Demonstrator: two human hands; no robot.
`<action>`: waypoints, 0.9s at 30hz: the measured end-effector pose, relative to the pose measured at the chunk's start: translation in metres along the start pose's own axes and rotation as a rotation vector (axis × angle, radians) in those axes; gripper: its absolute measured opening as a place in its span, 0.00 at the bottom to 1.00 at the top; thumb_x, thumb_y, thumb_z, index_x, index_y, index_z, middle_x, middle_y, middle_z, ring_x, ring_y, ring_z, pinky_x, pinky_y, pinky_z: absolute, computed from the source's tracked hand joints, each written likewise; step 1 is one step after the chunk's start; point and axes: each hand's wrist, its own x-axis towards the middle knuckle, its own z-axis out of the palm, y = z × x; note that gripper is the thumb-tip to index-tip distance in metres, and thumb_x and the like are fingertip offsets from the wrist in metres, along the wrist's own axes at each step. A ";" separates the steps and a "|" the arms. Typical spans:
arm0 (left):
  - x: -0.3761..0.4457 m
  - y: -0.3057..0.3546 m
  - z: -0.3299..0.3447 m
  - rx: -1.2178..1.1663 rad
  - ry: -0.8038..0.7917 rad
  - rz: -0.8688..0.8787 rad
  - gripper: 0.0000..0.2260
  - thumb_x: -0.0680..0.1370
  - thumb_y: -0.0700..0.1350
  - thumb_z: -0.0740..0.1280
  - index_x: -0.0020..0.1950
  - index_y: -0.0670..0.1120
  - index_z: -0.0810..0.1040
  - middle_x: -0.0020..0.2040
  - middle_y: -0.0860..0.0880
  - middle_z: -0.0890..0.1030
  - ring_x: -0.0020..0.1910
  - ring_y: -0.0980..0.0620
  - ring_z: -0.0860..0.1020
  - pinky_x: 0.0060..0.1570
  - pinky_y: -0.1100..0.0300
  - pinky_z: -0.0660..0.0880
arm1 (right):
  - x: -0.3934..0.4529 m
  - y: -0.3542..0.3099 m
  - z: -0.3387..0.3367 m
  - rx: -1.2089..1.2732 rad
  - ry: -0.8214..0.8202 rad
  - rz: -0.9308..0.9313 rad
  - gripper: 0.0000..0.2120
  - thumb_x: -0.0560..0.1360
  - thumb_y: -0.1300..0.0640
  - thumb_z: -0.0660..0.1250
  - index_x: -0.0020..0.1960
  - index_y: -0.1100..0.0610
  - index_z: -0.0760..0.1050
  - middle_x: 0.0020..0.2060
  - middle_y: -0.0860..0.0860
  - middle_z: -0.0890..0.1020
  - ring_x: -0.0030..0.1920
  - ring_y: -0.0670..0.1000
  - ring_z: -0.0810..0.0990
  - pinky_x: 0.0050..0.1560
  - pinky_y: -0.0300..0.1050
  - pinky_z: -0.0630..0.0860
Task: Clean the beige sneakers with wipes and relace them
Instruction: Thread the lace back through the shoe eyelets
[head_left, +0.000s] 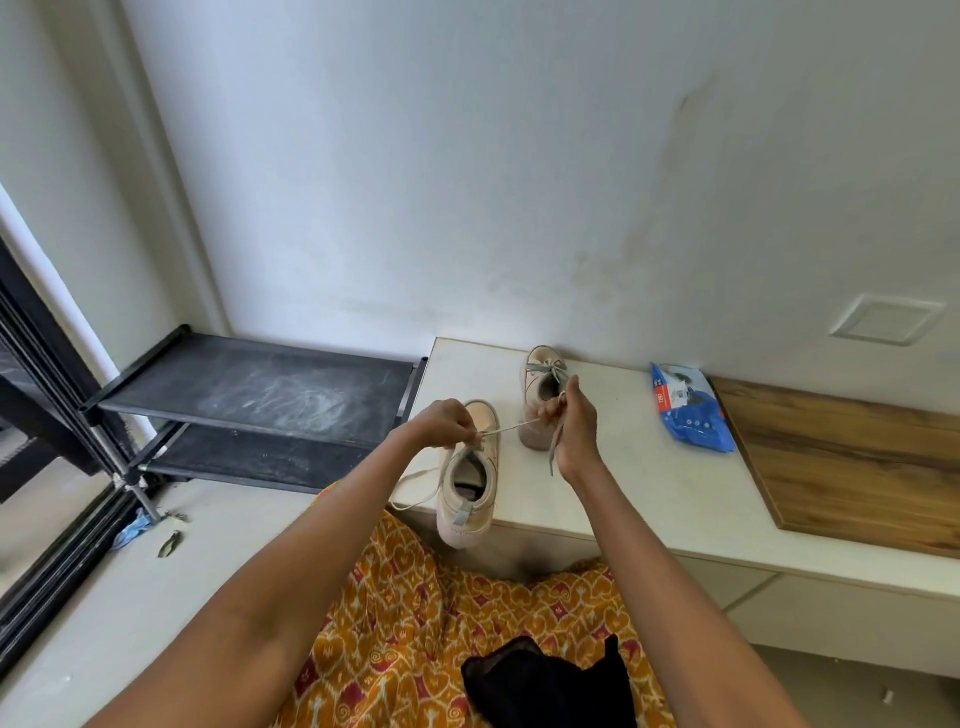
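Observation:
Two beige sneakers stand on a low white bench (649, 499). The near sneaker (470, 483) sits at the bench's front left corner, heel toward me, its lace (511, 427) stretched taut across its top. My left hand (448, 422) pinches the lace at the sneaker's eyelets. My right hand (569, 421) holds the lace's other end, which hangs down past my wrist. A loose lace end trails off the sneaker's left side. The far sneaker (540, 395) stands by the wall with its laces tied in a bow. A blue pack of wipes (688, 408) lies to the right.
A wooden board (852, 457) covers the bench's right part. A black two-tier shoe rack (260, 400) stands left of the bench against the wall. A dark sliding-door frame runs along the far left. My orange patterned clothing and a black cloth (550, 686) lie below.

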 end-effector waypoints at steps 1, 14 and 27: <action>0.000 0.000 0.000 0.000 -0.003 -0.005 0.09 0.76 0.44 0.68 0.50 0.38 0.81 0.35 0.50 0.77 0.30 0.57 0.72 0.30 0.68 0.68 | -0.003 0.002 0.002 -0.103 -0.064 -0.010 0.17 0.82 0.51 0.55 0.37 0.57 0.67 0.24 0.50 0.68 0.25 0.47 0.67 0.31 0.40 0.74; -0.003 -0.005 -0.005 -0.154 -0.047 -0.106 0.06 0.76 0.46 0.69 0.44 0.43 0.80 0.31 0.51 0.75 0.29 0.58 0.71 0.28 0.67 0.68 | -0.010 0.043 0.000 -1.245 -0.531 -0.324 0.05 0.74 0.60 0.69 0.49 0.55 0.81 0.43 0.49 0.83 0.42 0.46 0.80 0.44 0.38 0.74; -0.011 -0.003 -0.009 0.008 -0.073 0.015 0.10 0.75 0.45 0.69 0.51 0.39 0.81 0.35 0.47 0.80 0.28 0.56 0.75 0.25 0.67 0.70 | -0.004 0.053 0.008 -1.281 -0.427 -0.271 0.04 0.73 0.61 0.69 0.42 0.54 0.75 0.34 0.47 0.78 0.37 0.47 0.77 0.40 0.41 0.72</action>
